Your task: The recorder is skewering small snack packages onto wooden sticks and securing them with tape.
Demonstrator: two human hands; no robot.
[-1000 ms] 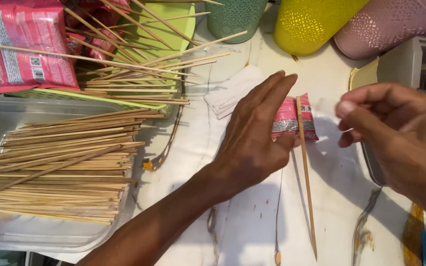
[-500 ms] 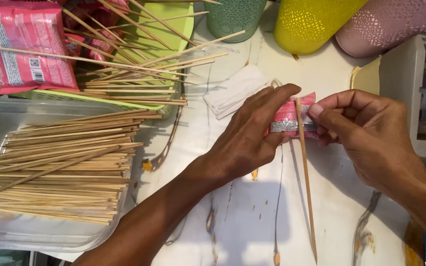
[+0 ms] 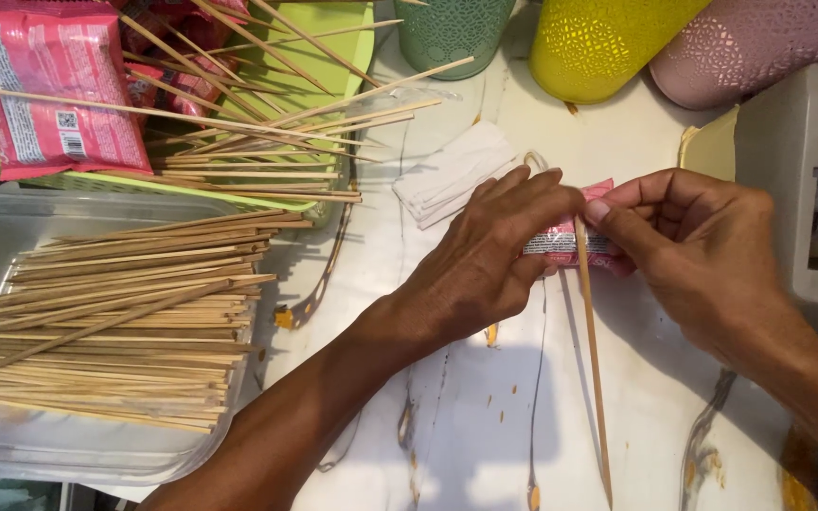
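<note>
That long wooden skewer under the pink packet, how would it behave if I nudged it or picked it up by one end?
The skewer looks thin and straight, so probably stiff but easy to snap. Being round and bare on the smooth white table, it would likely roll when nudged. It seems very light; both the left hand and right hand pinch the pink packet against it.

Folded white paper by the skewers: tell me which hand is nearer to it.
Left. The left hand lies just below and right of the folded white paper, fingers almost reaching it; the right hand sits farther right, beyond the pink packet.
</note>
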